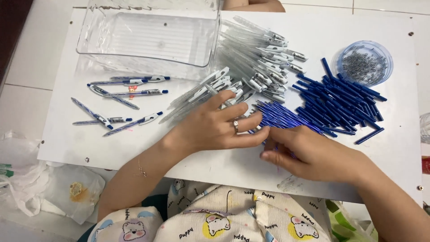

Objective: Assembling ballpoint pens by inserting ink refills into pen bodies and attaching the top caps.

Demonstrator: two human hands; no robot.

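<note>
Refills (280, 117), thin and blue, lie fanned on the worktop (224, 166) under your fingertips, long axes running left-right. Left hand (215, 127) rests spread on them; right hand (309, 152) pinches some.

White board (80, 148) w/ screws at corners carries: clear plastic bin (148, 40) top left, finished blue-white pens (121, 101) at left, clear pen barrels (251, 62) mid, blue refills (282, 117), dark blue caps (340, 101) right, round dish of springs (365, 62) top right.
</note>
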